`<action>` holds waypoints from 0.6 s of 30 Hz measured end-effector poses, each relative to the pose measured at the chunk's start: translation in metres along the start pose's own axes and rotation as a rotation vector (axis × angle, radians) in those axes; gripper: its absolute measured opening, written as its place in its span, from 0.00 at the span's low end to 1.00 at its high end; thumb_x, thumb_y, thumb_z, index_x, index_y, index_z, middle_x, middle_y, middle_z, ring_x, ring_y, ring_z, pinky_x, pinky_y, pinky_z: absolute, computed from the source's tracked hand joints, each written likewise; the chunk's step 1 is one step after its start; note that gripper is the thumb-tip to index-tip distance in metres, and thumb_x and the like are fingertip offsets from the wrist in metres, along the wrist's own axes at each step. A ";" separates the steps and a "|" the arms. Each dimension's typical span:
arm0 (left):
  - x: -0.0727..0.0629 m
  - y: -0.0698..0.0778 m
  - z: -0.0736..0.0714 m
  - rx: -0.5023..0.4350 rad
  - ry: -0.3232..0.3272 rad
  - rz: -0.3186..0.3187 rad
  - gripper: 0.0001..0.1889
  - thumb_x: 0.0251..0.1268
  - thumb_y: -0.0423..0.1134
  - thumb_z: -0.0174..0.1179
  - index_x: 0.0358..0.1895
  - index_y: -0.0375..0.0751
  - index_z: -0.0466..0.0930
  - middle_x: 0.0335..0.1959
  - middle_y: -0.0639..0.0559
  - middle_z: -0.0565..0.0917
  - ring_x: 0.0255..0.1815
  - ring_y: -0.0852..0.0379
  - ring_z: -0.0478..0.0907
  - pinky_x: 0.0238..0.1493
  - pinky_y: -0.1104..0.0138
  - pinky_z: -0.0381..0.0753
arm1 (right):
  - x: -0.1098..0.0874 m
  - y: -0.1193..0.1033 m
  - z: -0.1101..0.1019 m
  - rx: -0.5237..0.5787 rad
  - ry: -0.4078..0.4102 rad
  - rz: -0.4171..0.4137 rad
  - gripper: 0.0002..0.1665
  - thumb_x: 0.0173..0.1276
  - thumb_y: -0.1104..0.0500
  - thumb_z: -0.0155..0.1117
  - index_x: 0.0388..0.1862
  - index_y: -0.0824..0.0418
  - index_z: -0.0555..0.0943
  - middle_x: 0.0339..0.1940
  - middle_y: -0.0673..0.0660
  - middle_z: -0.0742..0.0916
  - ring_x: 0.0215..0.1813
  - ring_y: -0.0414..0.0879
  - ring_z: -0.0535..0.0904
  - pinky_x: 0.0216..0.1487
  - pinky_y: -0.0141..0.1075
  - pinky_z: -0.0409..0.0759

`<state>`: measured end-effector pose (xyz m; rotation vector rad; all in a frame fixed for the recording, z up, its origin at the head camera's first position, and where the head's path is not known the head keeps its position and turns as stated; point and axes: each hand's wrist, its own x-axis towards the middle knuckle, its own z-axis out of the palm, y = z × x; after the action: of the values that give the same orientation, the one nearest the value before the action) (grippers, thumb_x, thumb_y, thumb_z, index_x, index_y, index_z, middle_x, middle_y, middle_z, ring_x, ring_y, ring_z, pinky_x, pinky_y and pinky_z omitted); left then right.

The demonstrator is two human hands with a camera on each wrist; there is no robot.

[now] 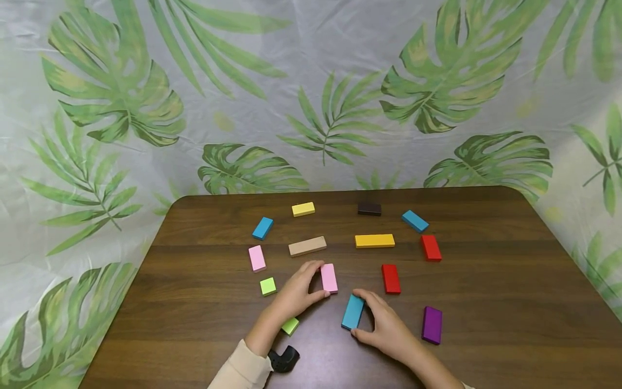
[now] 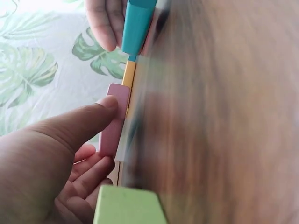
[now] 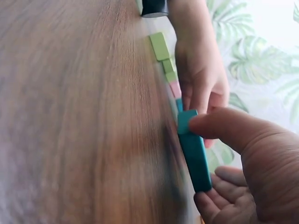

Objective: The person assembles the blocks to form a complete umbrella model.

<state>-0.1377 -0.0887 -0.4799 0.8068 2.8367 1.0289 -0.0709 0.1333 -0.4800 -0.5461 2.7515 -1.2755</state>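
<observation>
Leaf-printed cloth [image 1: 340,38] hangs behind the brown wood-grain table [image 1: 491,302], where my left hand [image 1: 298,289] pinches a pink wooden-looking oblong block [image 1: 329,278] by its ends, thumb and fingers parted only by its length. My right hand [image 1: 385,325] grips a teal wooden-looking oblong block [image 1: 353,312] the same way, nearer me and to the right. Holding just the ends, I could let either pivot if my pressure turns uneven, and my left forearm [image 1: 266,326] could nudge the lime-green wooden-looking block [image 1: 291,326] it partly hides
</observation>
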 end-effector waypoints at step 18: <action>-0.002 0.003 0.008 -0.029 -0.037 0.017 0.31 0.54 0.45 0.63 0.59 0.35 0.66 0.57 0.46 0.69 0.58 0.53 0.66 0.57 0.61 0.65 | -0.003 0.004 -0.003 -0.034 -0.159 -0.098 0.43 0.51 0.55 0.70 0.64 0.63 0.62 0.60 0.53 0.70 0.61 0.47 0.65 0.57 0.48 0.65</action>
<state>-0.1331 -0.0833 -0.4846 0.8400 2.7819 1.0432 -0.0695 0.1385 -0.4811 -0.7587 2.6500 -1.1503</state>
